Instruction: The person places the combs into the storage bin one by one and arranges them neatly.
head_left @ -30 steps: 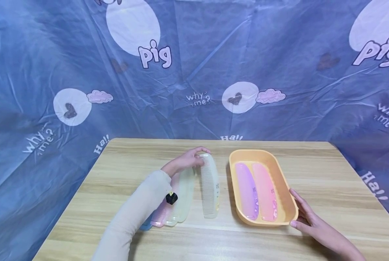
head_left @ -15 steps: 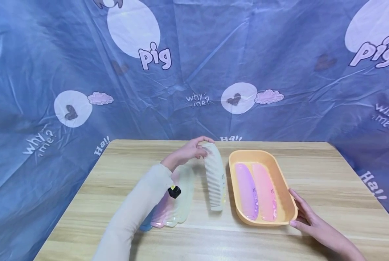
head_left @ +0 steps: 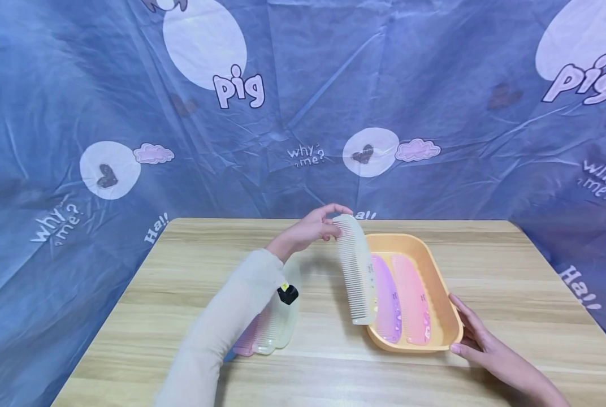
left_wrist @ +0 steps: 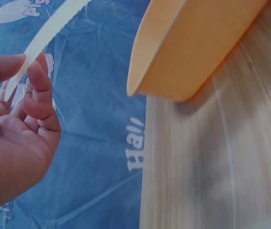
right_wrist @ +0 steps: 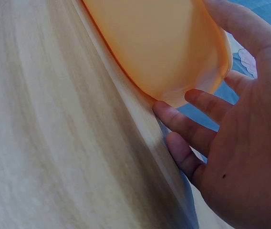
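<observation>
My left hand (head_left: 310, 230) pinches the upper end of a pale yellow-green comb (head_left: 355, 274), its teeth facing left. Held aloft and slightly tilted, the comb overlaps the left rim of an orange plastic tray (head_left: 437, 271) in the head view. The left wrist view has thumb and fingers meeting on the comb (left_wrist: 47, 33). Inside the tray lie a purple comb (head_left: 388, 308) and a pink comb (head_left: 411, 299), side by side. My right hand (head_left: 488, 347) holds the tray's near right corner, thumb and fingers spread around it; its fingers touch the orange wall (right_wrist: 150, 43) in the right wrist view.
Left of the tray, partly hidden under my left sleeve (head_left: 232, 322), overlapping combs lie on the wooden table (head_left: 323, 373): pale green (head_left: 282, 328), pink (head_left: 247, 342) and blue (head_left: 229, 355). A black device (head_left: 288, 294) sits on the left wrist. Blue printed cloth (head_left: 282, 186) hangs behind.
My left hand has lifted the pale comb off the table and carried it right, up to the tray's left rim. The right hand and the tray stay nearly in place.
</observation>
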Available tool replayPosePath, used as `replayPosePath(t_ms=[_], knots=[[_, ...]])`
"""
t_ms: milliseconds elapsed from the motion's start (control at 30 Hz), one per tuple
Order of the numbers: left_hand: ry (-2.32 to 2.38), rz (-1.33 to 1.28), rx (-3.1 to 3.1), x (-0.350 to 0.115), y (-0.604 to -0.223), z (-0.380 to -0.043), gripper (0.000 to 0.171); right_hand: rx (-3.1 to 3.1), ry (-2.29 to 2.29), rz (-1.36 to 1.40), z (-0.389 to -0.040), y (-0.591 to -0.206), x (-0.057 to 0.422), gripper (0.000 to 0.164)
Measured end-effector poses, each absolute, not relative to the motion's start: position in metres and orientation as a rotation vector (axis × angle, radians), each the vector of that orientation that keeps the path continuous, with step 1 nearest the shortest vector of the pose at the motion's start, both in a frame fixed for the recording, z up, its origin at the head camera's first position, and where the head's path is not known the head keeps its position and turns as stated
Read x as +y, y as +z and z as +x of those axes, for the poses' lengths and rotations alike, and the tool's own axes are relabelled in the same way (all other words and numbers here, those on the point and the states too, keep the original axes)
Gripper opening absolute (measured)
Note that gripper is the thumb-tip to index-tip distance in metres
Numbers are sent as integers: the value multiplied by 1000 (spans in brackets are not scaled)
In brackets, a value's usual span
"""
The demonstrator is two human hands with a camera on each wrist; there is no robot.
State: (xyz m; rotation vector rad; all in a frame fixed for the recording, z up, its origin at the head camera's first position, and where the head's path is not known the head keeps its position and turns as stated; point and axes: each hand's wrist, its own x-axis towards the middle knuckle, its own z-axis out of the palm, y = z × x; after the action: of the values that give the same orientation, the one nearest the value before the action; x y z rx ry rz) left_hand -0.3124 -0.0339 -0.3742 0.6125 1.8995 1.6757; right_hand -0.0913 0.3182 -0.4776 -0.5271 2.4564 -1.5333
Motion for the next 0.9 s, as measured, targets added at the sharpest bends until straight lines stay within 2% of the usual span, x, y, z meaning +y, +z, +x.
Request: replayPosePath(t_ms=[900], knots=[[1568, 625, 1956, 18, -391, -307, 54, 2447, -1545, -527, -92, -476, 318, 83]])
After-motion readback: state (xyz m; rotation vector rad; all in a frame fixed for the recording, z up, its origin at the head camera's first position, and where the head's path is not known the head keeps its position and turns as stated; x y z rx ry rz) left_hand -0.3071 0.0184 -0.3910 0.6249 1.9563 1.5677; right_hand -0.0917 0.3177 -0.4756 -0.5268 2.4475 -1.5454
